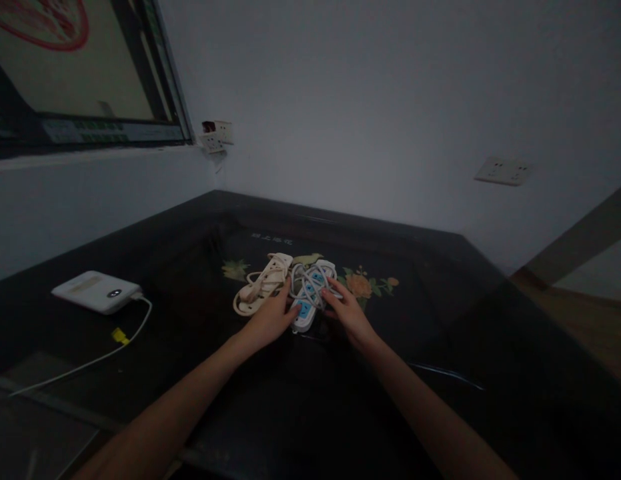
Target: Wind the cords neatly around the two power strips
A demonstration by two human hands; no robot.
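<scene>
Forearms (190, 383) end in left hand (274, 315) and right hand (346, 308), half-curled, holding a power strip (309, 289) near illegible tabletop lettering (271, 239).

Passage exists over the glossy black tabletop (183, 267) between the white rectangular device (93, 290) and the cream, cord-wrapped power strip (264, 285); the left hand (271, 319) obstructs the strip's near right side.

1. The only view, head-worn, looks forward and down over the table (300, 413), with forearms (190, 390) entering from the bottom edge.
2. It is near, the blue-socketed power strip (304, 323) close to its middle, yet wide enough to include the wall (350, 100) and window (105, 80).
</scene>
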